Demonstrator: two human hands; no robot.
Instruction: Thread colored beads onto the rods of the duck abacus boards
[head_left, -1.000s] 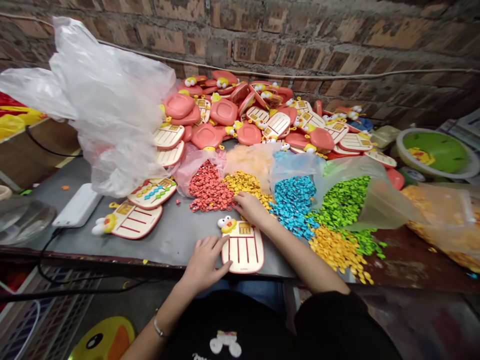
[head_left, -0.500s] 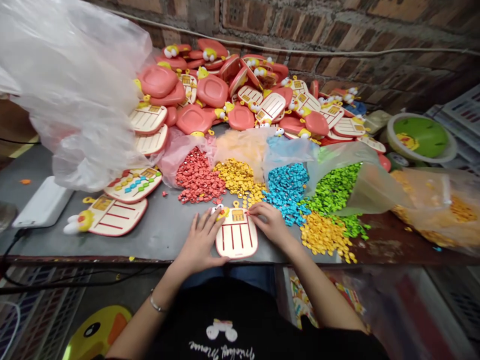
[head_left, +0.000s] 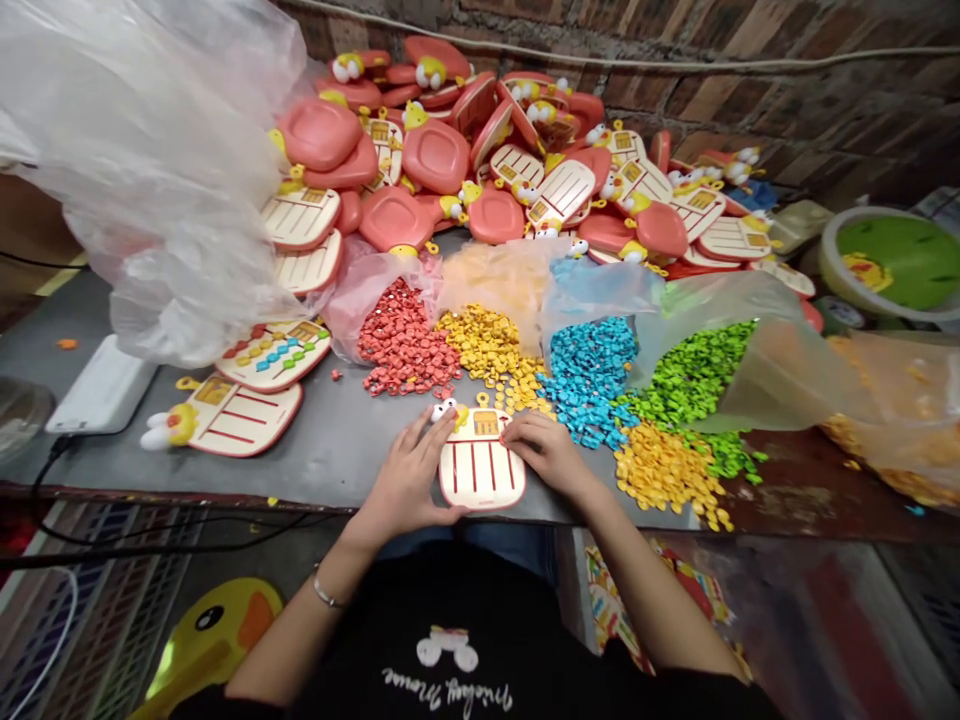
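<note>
Left hand (head_left: 409,480) and right hand (head_left: 547,455) flank a bare duck-shaped plastic board (head_left: 480,472) lying flat near the front edge of the grey table (head_left: 322,455) - left fingers (head_left: 420,445) spread apart, tips at the board's edge by the duck head; right fingers (head_left: 521,430) loosely together on its upper right corner, neither clamped. Just beyond the board sit heaps of red beads (head_left: 401,340), yellow beads (head_left: 480,345), blue beads (head_left: 589,370) and green beads (head_left: 694,375). Further left lies a beaded board (head_left: 274,355); behind, a big pile of pink boards (head_left: 450,150) against the brick wall (head_left: 750,100).
</note>
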